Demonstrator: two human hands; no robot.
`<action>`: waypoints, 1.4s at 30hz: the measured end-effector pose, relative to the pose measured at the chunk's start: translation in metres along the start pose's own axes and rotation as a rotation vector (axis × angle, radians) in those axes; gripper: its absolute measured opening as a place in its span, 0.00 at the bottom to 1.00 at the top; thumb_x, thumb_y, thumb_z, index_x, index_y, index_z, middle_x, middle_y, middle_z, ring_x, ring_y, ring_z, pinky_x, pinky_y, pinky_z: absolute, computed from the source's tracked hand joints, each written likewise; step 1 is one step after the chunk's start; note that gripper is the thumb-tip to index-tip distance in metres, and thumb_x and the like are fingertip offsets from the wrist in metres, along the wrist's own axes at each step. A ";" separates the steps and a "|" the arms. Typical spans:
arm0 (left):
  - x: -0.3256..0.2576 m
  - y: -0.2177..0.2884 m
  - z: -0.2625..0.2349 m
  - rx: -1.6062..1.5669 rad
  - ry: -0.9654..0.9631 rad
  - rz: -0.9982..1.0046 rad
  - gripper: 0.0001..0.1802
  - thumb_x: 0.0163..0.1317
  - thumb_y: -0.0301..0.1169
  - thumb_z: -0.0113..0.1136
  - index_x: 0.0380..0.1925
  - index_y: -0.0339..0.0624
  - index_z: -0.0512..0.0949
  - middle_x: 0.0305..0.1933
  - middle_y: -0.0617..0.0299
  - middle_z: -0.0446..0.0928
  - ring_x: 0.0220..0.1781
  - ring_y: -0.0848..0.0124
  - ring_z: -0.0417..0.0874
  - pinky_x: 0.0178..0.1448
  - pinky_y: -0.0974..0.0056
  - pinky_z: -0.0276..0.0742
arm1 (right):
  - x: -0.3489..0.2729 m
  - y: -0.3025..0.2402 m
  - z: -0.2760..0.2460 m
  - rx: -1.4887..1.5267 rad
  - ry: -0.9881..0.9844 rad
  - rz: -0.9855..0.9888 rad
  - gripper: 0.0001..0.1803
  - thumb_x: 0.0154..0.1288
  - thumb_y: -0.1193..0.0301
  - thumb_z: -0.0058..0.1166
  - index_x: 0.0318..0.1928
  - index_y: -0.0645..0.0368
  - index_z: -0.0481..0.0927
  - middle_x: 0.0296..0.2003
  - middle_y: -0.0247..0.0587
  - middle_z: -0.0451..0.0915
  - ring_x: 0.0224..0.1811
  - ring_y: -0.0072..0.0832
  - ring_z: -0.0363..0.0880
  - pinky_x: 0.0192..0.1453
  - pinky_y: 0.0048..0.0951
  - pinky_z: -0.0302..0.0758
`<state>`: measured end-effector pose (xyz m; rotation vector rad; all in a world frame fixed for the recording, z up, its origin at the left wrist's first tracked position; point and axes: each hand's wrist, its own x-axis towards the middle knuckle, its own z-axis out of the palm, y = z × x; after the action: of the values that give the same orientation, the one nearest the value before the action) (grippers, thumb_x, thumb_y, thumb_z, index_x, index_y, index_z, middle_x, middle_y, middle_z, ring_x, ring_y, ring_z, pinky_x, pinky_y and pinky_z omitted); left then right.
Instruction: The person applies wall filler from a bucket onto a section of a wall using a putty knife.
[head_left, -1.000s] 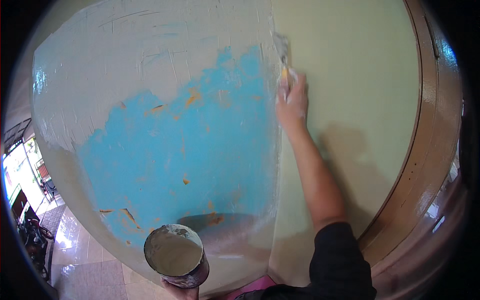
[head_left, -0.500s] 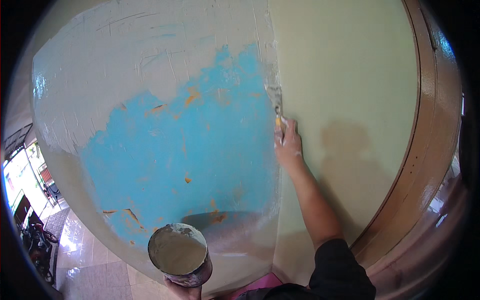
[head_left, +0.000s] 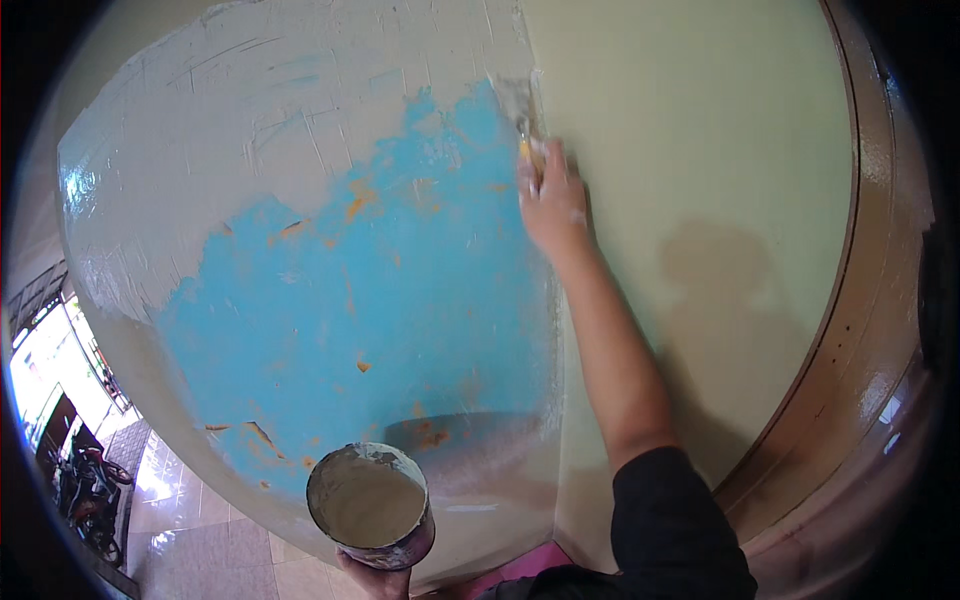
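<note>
My right hand (head_left: 553, 205) grips the yellow handle of a putty knife (head_left: 522, 125). The knife's blade lies against the wall by the inner corner, at the upper right edge of a bare blue patch (head_left: 400, 270). Wet greyish putty (head_left: 240, 110) with ridges and streaks coats the wall above and left of that patch, where orange-brown chips show. At the bottom my left hand (head_left: 375, 577) supports a round tub (head_left: 425, 535) from below. Pale putty (head_left: 368, 500) fills part of the tub, and dried smears cover its rim. Most of the left hand's fingers are hidden beneath it.
A pale green wall (head_left: 690, 130) meets the patched wall at the corner. Brown wooden trim (head_left: 850, 310) curves along the right. Something pink (head_left: 520, 568) lies low at the corner. A motorcycle (head_left: 92, 495) stands on the tiled floor (head_left: 205, 550) at the far left.
My right hand has moved up with the putty knife, along the corner. The tub in my left hand has shifted slightly to the right in view.
</note>
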<state>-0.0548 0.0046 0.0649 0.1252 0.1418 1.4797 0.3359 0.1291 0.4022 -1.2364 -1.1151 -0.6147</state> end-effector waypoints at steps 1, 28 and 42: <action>-0.001 0.000 -0.003 -0.004 0.001 0.008 0.34 0.70 0.52 0.37 0.68 0.41 0.63 0.71 0.49 0.63 0.73 0.50 0.64 0.75 0.42 0.59 | -0.028 0.021 0.009 -0.042 0.026 -0.037 0.17 0.70 0.66 0.50 0.57 0.51 0.65 0.31 0.56 0.80 0.37 0.58 0.79 0.43 0.54 0.73; -0.013 -0.005 -0.013 0.058 -0.020 0.117 0.35 0.67 0.54 0.42 0.67 0.45 0.65 0.71 0.52 0.65 0.71 0.52 0.65 0.74 0.43 0.61 | -0.233 0.017 -0.012 0.606 -0.174 0.041 0.18 0.70 0.67 0.55 0.55 0.60 0.70 0.40 0.44 0.78 0.31 0.27 0.77 0.36 0.31 0.75; -0.010 0.020 -0.013 0.061 0.032 0.141 0.37 0.65 0.57 0.42 0.65 0.43 0.68 0.68 0.50 0.68 0.69 0.50 0.68 0.72 0.42 0.63 | -0.269 -0.020 -0.009 1.197 -1.301 0.646 0.15 0.69 0.65 0.51 0.51 0.60 0.73 0.39 0.34 0.74 0.28 0.21 0.74 0.34 0.25 0.72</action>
<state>-0.0777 -0.0035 0.0553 0.1632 0.2076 1.6190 0.2194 0.0645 0.1679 -0.6886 -1.5511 1.4057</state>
